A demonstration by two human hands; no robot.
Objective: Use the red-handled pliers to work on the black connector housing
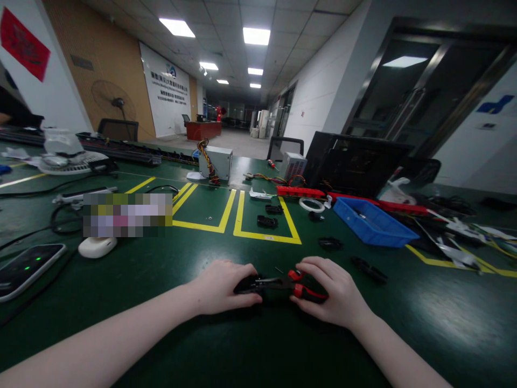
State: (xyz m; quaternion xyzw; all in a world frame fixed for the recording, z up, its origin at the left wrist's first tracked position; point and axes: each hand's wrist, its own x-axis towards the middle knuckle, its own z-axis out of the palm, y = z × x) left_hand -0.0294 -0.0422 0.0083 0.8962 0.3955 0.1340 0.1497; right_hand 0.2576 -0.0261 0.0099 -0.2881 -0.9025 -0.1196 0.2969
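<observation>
My left hand [228,287] is closed around a small black part [247,284], which the fingers partly hide. My right hand [329,288] grips pliers with red and black handles [309,292]. The jaws of the pliers point left and meet the black part; whether they pinch something there I cannot make out. Just beyond the jaws, a thin dark pin-like piece [278,269] lies on the green tabletop [258,350]. To the right of the pliers are two more black parts, one nearer [369,269] and one farther [330,243].
A blue tray [374,223] stands at the right, near a red strip [301,192]. Black parts [267,221] lie inside a yellow tape outline [266,237]. A power supply box [216,163] and a dark panel [355,164] stand behind. Cables and a device with green lights [30,268] lie left.
</observation>
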